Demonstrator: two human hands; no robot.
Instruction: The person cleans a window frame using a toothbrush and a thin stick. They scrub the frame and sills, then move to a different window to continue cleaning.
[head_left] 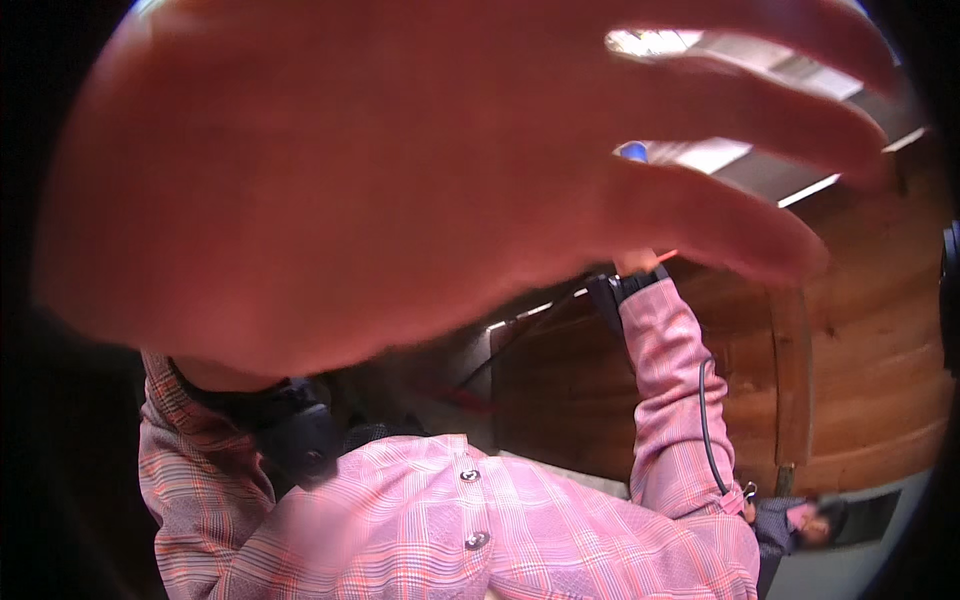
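Observation:
My left hand [380, 180] is very close to the camera and covers most of the upper view, blurred, its fingers spread with nothing seen between them. A black device [300, 440] sits at its wrist. Beyond it, my right arm rises in a pink checked sleeve [660, 370], with a black band [630, 285] and a cable at the wrist. My right hand [633, 262] is mostly hidden behind the left; a thin orange-red thing [665, 256] shows beside it. A small blue object [633, 151] shows through a gap between my left fingers; what holds it is hidden.
A wooden wall [850, 370] fills the right side, with bright pale strips [710, 155] above. Another person [785, 525] appears small at the lower right, near a pale surface. A dark edge of some object [948, 290] is at the far right rim.

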